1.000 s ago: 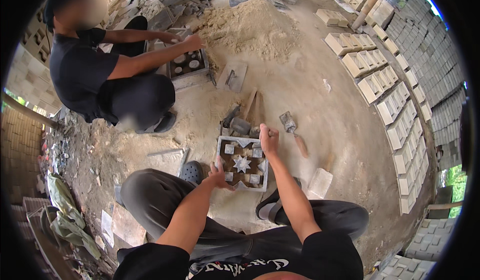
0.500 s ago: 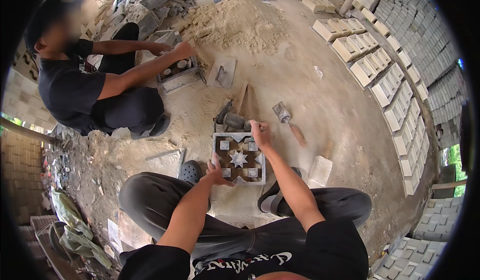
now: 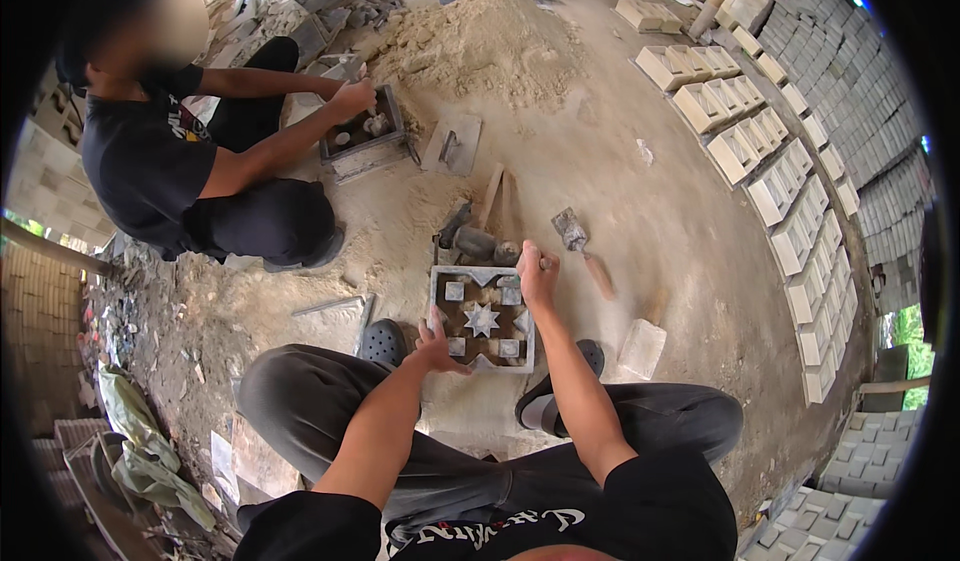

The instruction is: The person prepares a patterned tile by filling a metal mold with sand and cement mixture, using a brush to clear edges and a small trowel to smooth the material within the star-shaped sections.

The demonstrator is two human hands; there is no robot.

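A square grey block mould (image 3: 528, 365) lies on the ground between my feet, with a star-shaped core (image 3: 481, 321) at its middle and small square cores around it. My left hand (image 3: 432, 345) grips its near left corner, fingers along the left wall and thumb by the near edge. At the far right corner my right hand (image 3: 538, 275) is closed in a fist just over the rim. What that fist holds, if anything, is mostly hidden. A dark mallet-like tool (image 3: 474, 243) lies against the mould's far side, beside my right hand.
A trowel (image 3: 571, 231) lies right of the mould, a flat float (image 3: 452, 145) beyond it. A sand heap (image 3: 490, 36) rises at the back. On the left a co-worker (image 3: 200, 176) squats at another mould (image 3: 365, 151). Rows of pale blocks (image 3: 790, 186) line the right.
My right hand has moved slightly right and nearer, and its fist is turned. My left hand stays on the mould. The co-worker's hands have shifted above their mould.
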